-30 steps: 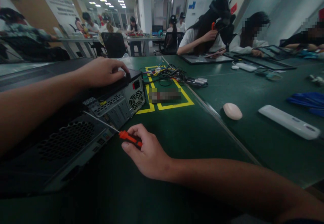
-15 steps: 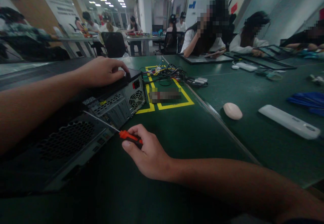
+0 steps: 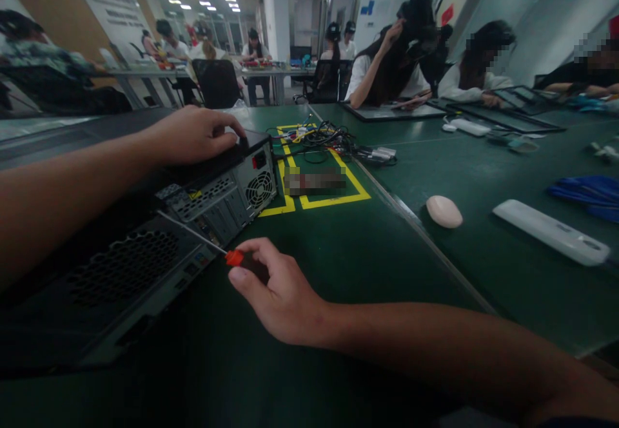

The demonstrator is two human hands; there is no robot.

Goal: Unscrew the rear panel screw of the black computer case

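Observation:
A black desktop computer case [image 3: 120,325] lies on its side at the left, its rear panel with a round fan grille [image 3: 261,187] facing me. My left hand [image 3: 206,133] presses on its upper face, fingers bent at the rear edge. In my right hand [image 3: 280,292] is a screwdriver [image 3: 235,258] with a red and dark handle, held between thumb and curled fingers. Its thin shaft points up and left to the rear edge of the case. What the tip touches is too dark to make out.
Beyond the case, a tangle of cables [image 3: 333,138] lies by yellow tape [image 3: 338,202] on the green table [image 3: 387,260]. To the right are a pale computer mouse [image 3: 443,212], a long white device [image 3: 551,231] and blue cloth [image 3: 587,196]. People sit across the table.
The screwdriver's handle has turned in my right hand, showing less red now. Both hands stay in nearly the same place, and the case has not visibly moved.

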